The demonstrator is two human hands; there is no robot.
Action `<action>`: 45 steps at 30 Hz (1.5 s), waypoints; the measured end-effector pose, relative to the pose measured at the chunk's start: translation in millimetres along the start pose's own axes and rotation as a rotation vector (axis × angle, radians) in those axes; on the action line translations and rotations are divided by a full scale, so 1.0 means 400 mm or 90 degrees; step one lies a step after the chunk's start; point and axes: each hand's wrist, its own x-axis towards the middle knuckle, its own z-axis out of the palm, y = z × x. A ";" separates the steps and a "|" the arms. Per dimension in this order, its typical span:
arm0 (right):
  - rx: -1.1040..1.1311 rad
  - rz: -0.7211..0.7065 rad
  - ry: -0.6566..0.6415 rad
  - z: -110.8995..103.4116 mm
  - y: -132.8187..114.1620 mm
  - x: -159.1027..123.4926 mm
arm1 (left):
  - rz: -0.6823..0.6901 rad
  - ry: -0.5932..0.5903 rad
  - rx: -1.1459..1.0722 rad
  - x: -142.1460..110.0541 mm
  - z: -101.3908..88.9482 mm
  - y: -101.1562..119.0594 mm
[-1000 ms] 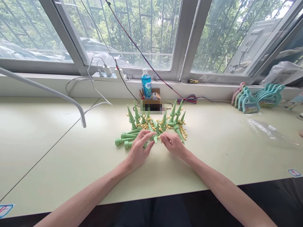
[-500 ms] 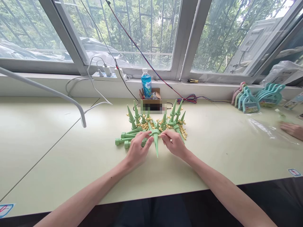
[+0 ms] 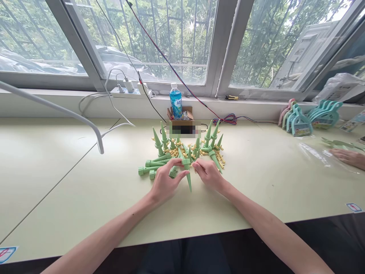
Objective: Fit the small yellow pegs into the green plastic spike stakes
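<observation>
1. While the left hand [image 3: 167, 180] grips the green spike [image 3: 187, 167] tip-down between both hands, keep its collar steady.
2. Right hand [image 3: 209, 173] pinched just beside collar, can't tell on what; best push square, not sideways.

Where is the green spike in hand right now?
In the head view, just below centre: the green spike is in the left hand, tip downward, with the right hand close on its right and yellow pieces beyond.
</observation>
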 end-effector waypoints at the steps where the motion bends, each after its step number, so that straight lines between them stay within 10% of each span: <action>1: 0.000 0.001 -0.001 0.000 0.000 0.000 | 0.005 0.005 0.000 0.000 0.000 -0.001; 20: 0.019 -0.024 0.040 -0.003 -0.022 0.000 | 0.080 0.097 -0.002 -0.001 0.008 -0.005; 45: 0.019 -0.019 -0.004 -0.007 -0.015 -0.002 | 0.071 -0.091 -0.020 0.002 -0.017 0.014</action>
